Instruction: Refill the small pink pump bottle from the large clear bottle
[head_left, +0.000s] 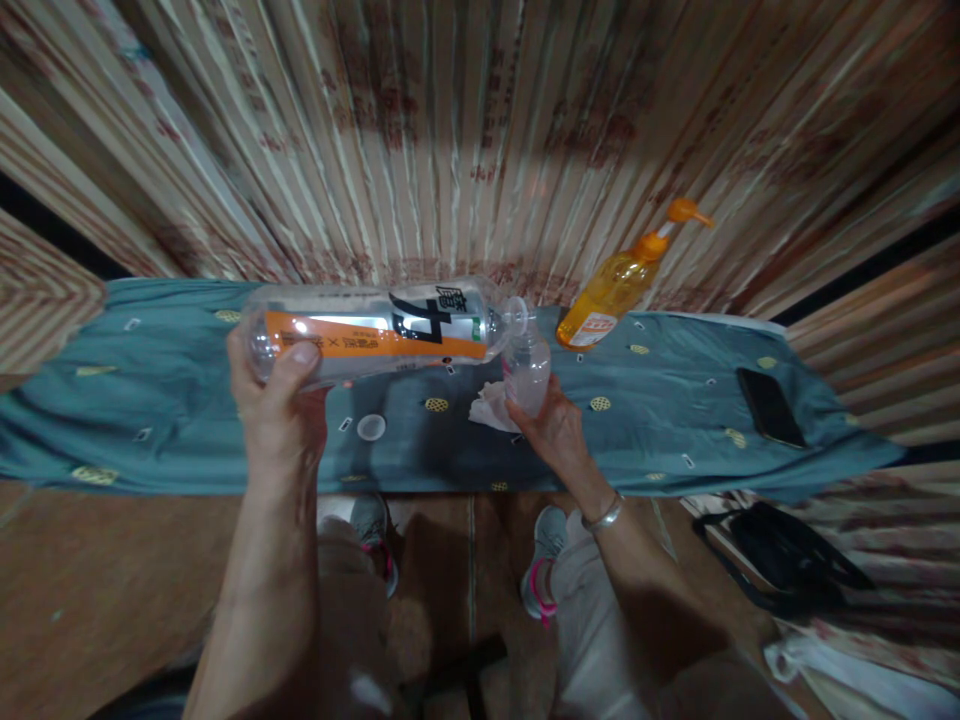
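Note:
My left hand (pixel 281 400) is closed round the base of a large clear bottle (pixel 367 325) with an orange and black label. The bottle lies sideways in the air, its mouth pointing right, at the neck of a small clear bottle (pixel 527 372). Whether the two mouths touch is hard to tell. My right hand (pixel 553 425) grips the small bottle low on its right side; cloudy contents show in it. Beside the small bottle, a crumpled white tissue (pixel 491 407) rests on the cloth. A round white cap (pixel 371 427) lies below the large bottle.
A teal patterned cloth (pixel 172 400) covers the narrow table. An orange pump bottle (pixel 611 298) stands at the back, right of centre. Farther right lies a black phone (pixel 770 406). Pleated curtains (pixel 450 130) hang behind, and a black bag (pixel 787 550) is at the lower right.

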